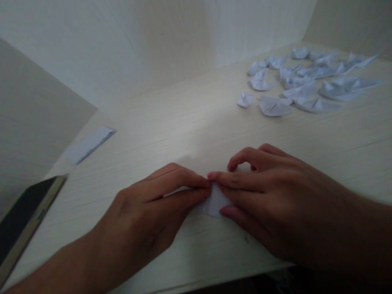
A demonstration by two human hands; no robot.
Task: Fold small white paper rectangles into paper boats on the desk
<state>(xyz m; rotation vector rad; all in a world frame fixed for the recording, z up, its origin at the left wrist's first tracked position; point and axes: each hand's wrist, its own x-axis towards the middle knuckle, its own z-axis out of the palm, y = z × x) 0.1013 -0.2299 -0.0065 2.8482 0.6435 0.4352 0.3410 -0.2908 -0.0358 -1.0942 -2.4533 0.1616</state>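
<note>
A small folded piece of white paper [218, 203] lies on the table near its front edge, partly hidden under my fingers. My left hand [153, 204] comes in from the left, its thumb and fingers pressed together on the paper's top corner. From the right, my right hand [263, 192] holds the paper's other side, index fingertip at the top corner and thumb at the lower edge. Its remaining fingers curl above the table. The two hands' fingertips meet at the top of the fold.
Several folded paper boats [275, 106] stand grouped at the back right of the pale table [147, 134]. Stacked white paper strips [92, 143] lie at the left. A dark, flat object with a light edge [30, 216] sits at the left front. Pale walls [171, 36] border the table.
</note>
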